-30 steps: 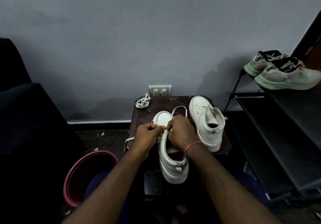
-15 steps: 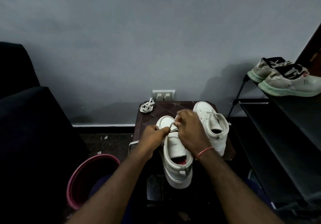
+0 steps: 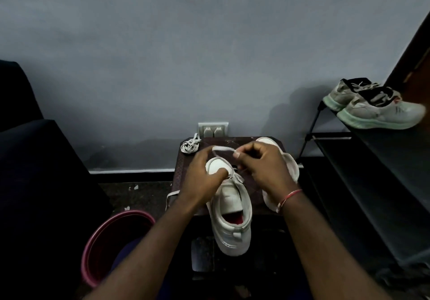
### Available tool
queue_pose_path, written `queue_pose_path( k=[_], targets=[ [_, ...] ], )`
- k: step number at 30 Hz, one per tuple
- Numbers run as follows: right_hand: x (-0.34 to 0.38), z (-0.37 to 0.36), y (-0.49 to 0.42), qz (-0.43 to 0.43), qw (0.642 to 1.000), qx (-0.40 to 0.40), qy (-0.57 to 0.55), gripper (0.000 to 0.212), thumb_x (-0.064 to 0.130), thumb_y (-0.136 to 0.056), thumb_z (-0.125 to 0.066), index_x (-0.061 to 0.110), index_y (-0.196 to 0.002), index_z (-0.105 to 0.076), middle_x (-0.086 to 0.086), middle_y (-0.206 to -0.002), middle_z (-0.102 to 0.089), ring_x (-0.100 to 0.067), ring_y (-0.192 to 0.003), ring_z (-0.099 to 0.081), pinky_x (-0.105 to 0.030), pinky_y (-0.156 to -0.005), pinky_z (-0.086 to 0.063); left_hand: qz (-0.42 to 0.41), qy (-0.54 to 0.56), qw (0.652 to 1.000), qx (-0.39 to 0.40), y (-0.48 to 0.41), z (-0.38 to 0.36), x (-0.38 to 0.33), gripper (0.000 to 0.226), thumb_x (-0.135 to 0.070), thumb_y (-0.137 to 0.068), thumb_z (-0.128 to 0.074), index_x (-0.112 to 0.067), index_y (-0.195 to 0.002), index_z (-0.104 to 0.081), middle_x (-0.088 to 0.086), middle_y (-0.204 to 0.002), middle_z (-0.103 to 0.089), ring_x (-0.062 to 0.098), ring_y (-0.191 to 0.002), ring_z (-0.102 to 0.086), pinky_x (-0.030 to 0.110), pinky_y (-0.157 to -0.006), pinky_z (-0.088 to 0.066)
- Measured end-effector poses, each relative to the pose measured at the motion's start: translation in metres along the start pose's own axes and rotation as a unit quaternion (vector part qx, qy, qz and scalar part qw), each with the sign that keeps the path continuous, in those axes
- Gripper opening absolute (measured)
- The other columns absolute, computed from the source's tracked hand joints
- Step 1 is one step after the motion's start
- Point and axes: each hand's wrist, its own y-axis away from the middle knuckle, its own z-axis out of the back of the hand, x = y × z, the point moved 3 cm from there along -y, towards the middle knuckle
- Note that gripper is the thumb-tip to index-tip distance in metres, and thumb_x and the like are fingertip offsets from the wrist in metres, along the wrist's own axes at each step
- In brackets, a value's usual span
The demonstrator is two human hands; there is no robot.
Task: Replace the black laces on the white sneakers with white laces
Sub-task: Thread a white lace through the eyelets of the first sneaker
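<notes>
A white high-top sneaker (image 3: 232, 209) lies on the small dark table (image 3: 253, 189), toe away from me. My left hand (image 3: 202, 178) rests on its toe end and grips it there. My right hand (image 3: 260, 167) pinches a white lace (image 3: 223, 149) and holds it up as a loop above the toe; the lace runs down into the front eyelets. The second white sneaker (image 3: 290, 162) stands behind my right hand, mostly hidden. A bundled white lace (image 3: 189, 146) lies at the table's far left corner. No black lace is visible.
A loose lace end (image 3: 171, 196) hangs off the table's left edge. A pink bucket (image 3: 104, 239) sits on the floor at lower left. On the right, a black shoe rack (image 3: 363, 164) carries grey-green trainers (image 3: 377, 111). A wall socket (image 3: 213, 129) sits behind the table.
My right hand has pulled the white lace up and away from the eyelets, drawing a loop above the toe. My left hand has stayed on the sneaker's front.
</notes>
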Motion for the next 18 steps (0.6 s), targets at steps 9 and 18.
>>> queue_pose_path(
  k=[9, 18],
  targets=[
    [0.002, -0.013, -0.001, 0.033, 0.998, 0.007, 0.044, 0.014, 0.003, -0.082, -0.072, 0.016, -0.079, -0.072, 0.003, -0.069, -0.069, -0.005, -0.057, -0.059, -0.019, -0.058, -0.047, 0.024, 0.086, 0.995, 0.049, -0.008, 0.009, -0.013, 0.007, -0.012, -0.089, -0.066, -0.009, -0.086, -0.072, 0.007, -0.074, -0.071, 0.015, -0.07, -0.067, 0.028, -0.072, -0.057],
    [-0.029, -0.015, 0.016, -0.013, 0.96, 0.027, 0.278, 0.032, 0.024, -0.077, -0.07, 0.019, -0.107, -0.06, 0.006, -0.095, -0.062, -0.012, -0.084, -0.058, -0.028, -0.081, -0.048, 0.142, 0.262, 0.93, -0.214, -0.049, 0.053, -0.007, 0.028, -0.016, -0.092, -0.061, -0.016, -0.067, -0.048, -0.001, -0.053, -0.04, 0.009, -0.035, -0.033, 0.017, -0.037, -0.025]
  ],
)
